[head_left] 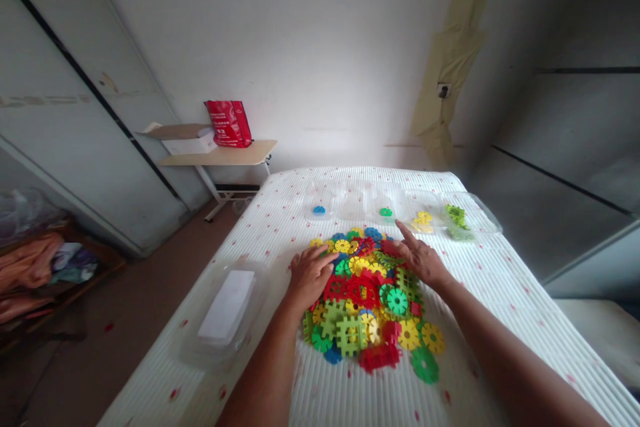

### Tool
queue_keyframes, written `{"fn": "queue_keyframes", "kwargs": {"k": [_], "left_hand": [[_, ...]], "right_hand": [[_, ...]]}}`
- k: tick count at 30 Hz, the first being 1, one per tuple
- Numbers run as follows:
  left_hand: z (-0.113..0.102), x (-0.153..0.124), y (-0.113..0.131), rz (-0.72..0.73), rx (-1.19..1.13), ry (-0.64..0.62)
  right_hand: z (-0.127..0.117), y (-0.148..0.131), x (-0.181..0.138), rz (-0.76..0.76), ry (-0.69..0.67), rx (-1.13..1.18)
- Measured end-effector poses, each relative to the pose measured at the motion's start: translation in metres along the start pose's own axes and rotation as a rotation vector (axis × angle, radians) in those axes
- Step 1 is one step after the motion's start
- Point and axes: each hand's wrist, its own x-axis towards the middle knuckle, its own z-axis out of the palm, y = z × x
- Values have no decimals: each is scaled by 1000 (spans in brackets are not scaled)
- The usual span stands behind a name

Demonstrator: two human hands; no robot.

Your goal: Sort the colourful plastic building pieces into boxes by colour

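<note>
A heap of coloured plastic interlocking pieces, round and square, in red, yellow, green and blue, lies on a white ribbed cover. My left hand rests on the heap's left side, fingers bent and slightly apart, holding nothing I can see. My right hand lies flat on the heap's upper right, index finger stretched out. Beyond the heap stand clear trays: one with a blue piece, one with a green piece, one with yellow pieces, one with light green pieces.
A clear plastic box with a white sheet inside lies at the left of the cover. A small side table at the wall carries a red bag and a cardboard box. Clothes lie at far left.
</note>
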Motion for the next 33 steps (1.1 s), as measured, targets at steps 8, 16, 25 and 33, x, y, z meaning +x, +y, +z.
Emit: {"fn": "queue_keyframes", "kwargs": {"k": [8, 16, 25, 33], "left_hand": [[0, 1, -4, -43, 25, 51], [-1, 0, -2, -39, 21, 71], [-7, 2, -1, 3, -60, 169], [-23, 30, 54, 55, 30, 25]], "right_hand": [[-14, 12, -28, -7, -143, 296], [-23, 27, -47, 60, -131, 460], [-32, 25, -55, 196, -7, 574], [-28, 26, -57, 230, 64, 690]]}}
